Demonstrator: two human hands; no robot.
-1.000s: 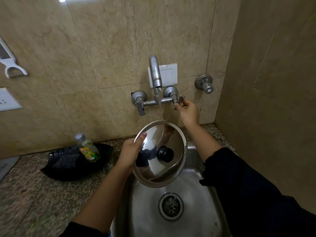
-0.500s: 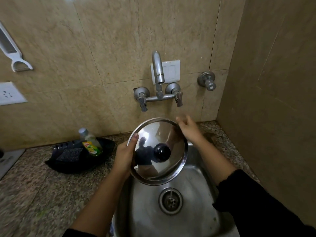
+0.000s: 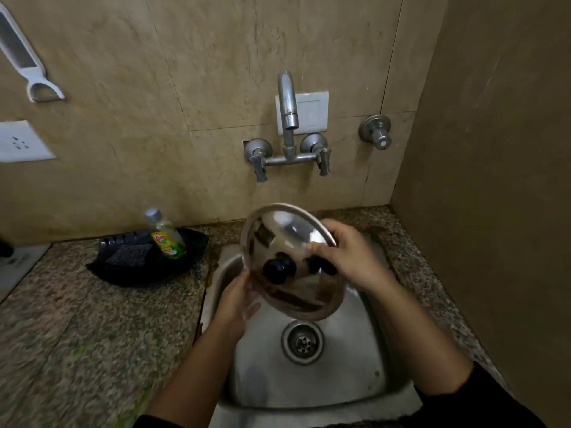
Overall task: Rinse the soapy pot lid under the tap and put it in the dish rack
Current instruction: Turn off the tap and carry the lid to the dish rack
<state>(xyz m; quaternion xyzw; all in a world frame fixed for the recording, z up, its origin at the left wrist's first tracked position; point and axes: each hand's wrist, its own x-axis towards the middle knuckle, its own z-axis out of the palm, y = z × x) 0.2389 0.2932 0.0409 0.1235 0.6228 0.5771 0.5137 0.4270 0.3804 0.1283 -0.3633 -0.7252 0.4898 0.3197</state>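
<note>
A shiny steel pot lid (image 3: 287,242) with a black knob (image 3: 278,268) is held tilted over the steel sink (image 3: 364,359). My right hand (image 3: 349,257) grips its right rim, fingers over the top face. At the lid's lower left edge my left hand (image 3: 236,301) is blurred, its fingers touching the rim from below. The wall tap (image 3: 289,118) stands above the lid with no water running from its spout. No dish rack is in view.
A black tray (image 3: 136,267) on the granite counter (image 3: 92,335) left of the sink holds a dish-soap bottle (image 3: 167,237) and a dark sponge (image 3: 128,254). A wall socket (image 3: 21,142) and a white peeler (image 3: 27,63) are on the left wall. A beige wall closes the right side.
The water has stopped running. My right hand left the tap handle and took the lid's right rim. The lid tilted and dropped lower over the sink, and my left hand slid to its lower edge.
</note>
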